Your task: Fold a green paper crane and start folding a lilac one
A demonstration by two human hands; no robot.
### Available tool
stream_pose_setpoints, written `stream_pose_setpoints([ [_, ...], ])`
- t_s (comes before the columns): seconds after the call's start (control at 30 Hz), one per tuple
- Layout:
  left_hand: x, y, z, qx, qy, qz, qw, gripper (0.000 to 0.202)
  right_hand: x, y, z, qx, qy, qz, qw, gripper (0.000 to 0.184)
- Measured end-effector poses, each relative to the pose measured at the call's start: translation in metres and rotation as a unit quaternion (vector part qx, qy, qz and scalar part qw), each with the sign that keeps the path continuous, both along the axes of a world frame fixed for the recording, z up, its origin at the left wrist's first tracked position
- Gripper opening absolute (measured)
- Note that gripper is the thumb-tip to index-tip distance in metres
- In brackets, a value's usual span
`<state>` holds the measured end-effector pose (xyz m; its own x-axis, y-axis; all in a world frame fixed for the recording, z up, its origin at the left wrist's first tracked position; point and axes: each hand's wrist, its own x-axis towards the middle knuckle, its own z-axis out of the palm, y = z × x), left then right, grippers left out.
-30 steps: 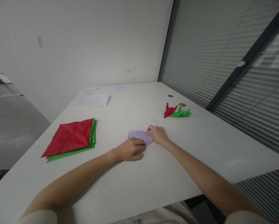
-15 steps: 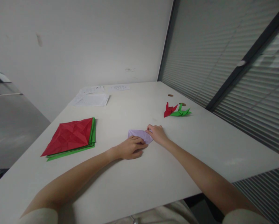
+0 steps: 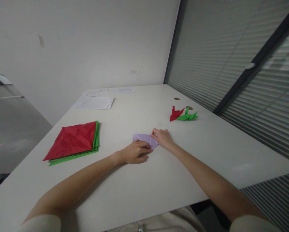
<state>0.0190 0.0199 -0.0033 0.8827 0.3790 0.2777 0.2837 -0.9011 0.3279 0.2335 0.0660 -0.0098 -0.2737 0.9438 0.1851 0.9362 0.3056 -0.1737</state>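
Note:
A folded sheet of light purple origami paper [image 3: 142, 137] lies on the white table in front of me. My left hand [image 3: 136, 152] rests on its near side with the fingers outstretched and the palm down, pressing the paper against the table. At the paper's right corner, my right hand [image 3: 162, 138] pinches the edge between thumb and fingertips. Both hands partly cover the paper, so its exact fold cannot be made out.
Left of my hands lies a stack of creased red and green paper [image 3: 74, 140]. A red paper crane [image 3: 175, 114] and a green paper crane [image 3: 188, 116] stand at the back right. Printed sheets [image 3: 96, 102] lie at the far left, near the wall.

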Motion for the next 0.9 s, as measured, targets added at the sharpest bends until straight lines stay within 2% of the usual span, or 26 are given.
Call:
stream_pose_setpoints([
  [0.13,0.0011,0.0031,-0.0046,-0.097,-0.074,0.055,0.991,0.033,-0.0004,-0.0008,-0.0003,-0.003,0.000,-0.003,1.000,0.015],
  [0.2,0.0016,0.0041,-0.0054,-0.122,-0.088,0.059,0.987,0.031,-0.0003,-0.0013,-0.0003,-0.003,0.000,-0.003,1.000,0.016],
  [0.37,0.0020,0.0018,-0.0025,-0.045,-0.040,0.035,0.998,0.038,-0.0008,-0.0015,0.0005,-0.006,0.000,-0.004,1.000,0.016],
  [0.57,0.0029,0.0003,-0.0019,0.030,0.008,0.011,0.999,0.033,-0.0015,-0.0022,0.0027,-0.007,-0.008,-0.024,1.000,0.018],
  [0.9,0.0033,0.0001,-0.0009,0.048,0.006,0.007,0.999,0.034,0.0004,-0.0006,0.0046,-0.022,0.016,-0.032,0.999,0.018],
])
